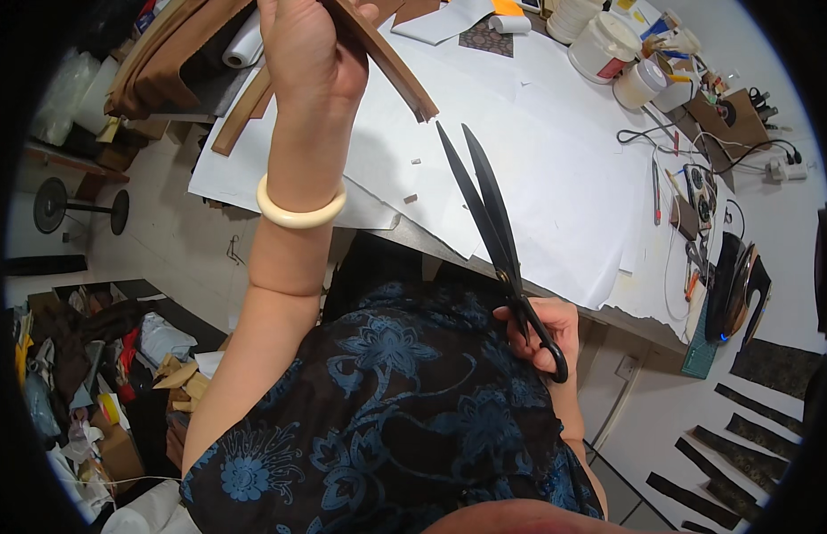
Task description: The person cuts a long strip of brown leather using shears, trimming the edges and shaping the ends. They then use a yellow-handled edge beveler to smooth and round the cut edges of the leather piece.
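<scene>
Up at the far edge of the view, my left hand (311, 58) is closed around a brown strip (391, 67), which looks like leather or wrapped fabric. Its cut end hangs to the right of my wrist. Large black scissors (495, 214) are gripped by their handles in my right hand (556, 329), near the front edge of the table. The blades are slightly parted, and their tips sit just below the strip's end without visibly holding it. Two tiny brown offcuts, one of them this scrap (411, 198), lie on the white paper (378, 169).
Another brown length (240, 120) and draped brown material (177, 53) lie at the left. White tubs (605, 46) stand at the back right, with cables and tools nearby. A dark iron-like device (738, 276) is at the right edge, and a scrap heap (102, 383) at lower left.
</scene>
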Action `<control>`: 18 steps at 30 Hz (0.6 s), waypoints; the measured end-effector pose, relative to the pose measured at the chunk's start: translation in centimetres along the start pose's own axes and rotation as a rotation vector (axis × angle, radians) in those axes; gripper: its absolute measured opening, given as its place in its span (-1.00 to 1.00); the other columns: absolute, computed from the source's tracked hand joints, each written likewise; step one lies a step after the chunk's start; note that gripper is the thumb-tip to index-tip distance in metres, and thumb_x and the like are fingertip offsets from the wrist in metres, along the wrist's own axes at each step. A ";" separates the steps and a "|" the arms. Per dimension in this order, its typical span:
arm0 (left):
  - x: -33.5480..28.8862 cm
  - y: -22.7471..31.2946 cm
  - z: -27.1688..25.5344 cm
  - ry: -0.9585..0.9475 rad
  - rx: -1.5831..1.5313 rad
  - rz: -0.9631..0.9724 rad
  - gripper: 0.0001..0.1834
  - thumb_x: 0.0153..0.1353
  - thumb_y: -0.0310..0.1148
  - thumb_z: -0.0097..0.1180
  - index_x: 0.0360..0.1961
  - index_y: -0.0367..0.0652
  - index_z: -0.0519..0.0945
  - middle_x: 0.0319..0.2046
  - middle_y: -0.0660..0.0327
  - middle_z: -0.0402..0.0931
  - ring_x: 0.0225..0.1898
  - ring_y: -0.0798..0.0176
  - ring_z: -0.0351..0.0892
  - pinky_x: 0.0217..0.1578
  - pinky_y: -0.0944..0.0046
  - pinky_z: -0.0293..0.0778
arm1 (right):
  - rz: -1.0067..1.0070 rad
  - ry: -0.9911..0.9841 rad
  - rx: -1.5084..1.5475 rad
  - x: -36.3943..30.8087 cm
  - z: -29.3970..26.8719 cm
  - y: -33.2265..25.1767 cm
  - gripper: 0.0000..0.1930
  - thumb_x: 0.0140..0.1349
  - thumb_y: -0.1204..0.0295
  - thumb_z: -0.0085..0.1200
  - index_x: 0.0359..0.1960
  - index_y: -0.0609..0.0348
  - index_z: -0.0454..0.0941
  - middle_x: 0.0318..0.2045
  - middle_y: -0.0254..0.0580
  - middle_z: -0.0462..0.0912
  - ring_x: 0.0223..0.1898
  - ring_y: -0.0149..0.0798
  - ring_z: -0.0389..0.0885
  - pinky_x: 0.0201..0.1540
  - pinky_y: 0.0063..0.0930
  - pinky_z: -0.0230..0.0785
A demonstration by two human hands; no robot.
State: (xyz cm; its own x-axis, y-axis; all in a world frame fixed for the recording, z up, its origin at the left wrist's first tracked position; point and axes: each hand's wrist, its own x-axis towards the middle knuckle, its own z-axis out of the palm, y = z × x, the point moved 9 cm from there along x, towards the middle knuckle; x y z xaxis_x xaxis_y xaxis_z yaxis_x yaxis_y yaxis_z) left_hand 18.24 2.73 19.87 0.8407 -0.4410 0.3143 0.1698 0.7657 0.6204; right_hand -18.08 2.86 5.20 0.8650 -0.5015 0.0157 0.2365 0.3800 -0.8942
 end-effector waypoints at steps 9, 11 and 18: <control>-1.0 -0.1 1.0 0.007 0.036 0.000 -0.56 0.47 -0.13 0.13 0.29 0.10 0.37 -0.56 0.42 0.28 -0.60 0.48 0.36 -0.67 0.47 0.28 | 0.000 0.014 -0.009 0.5 0.3 -0.4 -0.21 0.00 0.06 0.54 0.04 0.62 0.61 -0.49 -0.24 0.60 -0.59 -0.56 0.45 -0.54 -0.73 0.15; -0.9 -0.2 0.9 -0.003 0.029 0.003 -0.57 0.48 -0.13 0.12 0.28 0.09 0.37 -0.56 0.42 0.28 -0.60 0.48 0.37 -0.66 0.47 0.28 | 0.009 0.022 -0.002 0.6 0.4 -0.5 -0.20 -0.01 0.05 0.55 0.04 0.62 0.61 -0.48 -0.24 0.60 -0.58 -0.57 0.45 -0.54 -0.73 0.15; -0.9 -0.6 1.0 -0.020 0.004 -0.021 -0.63 0.48 -0.13 0.12 0.21 0.06 0.40 -0.55 0.43 0.29 -0.60 0.50 0.36 -0.67 0.49 0.27 | -0.004 0.007 -0.017 0.6 0.4 -0.6 -0.18 0.00 0.03 0.56 0.04 0.62 0.61 -0.46 -0.23 0.60 -0.57 -0.57 0.45 -0.53 -0.74 0.17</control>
State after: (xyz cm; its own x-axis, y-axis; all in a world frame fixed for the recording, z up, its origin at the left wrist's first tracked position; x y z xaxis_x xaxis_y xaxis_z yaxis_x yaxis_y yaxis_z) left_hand 16.85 2.23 19.95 0.8266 -0.4660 0.3156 0.1849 0.7545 0.6298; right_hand -17.54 2.66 5.88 0.8610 -0.5084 0.0157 0.2321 0.3652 -0.9016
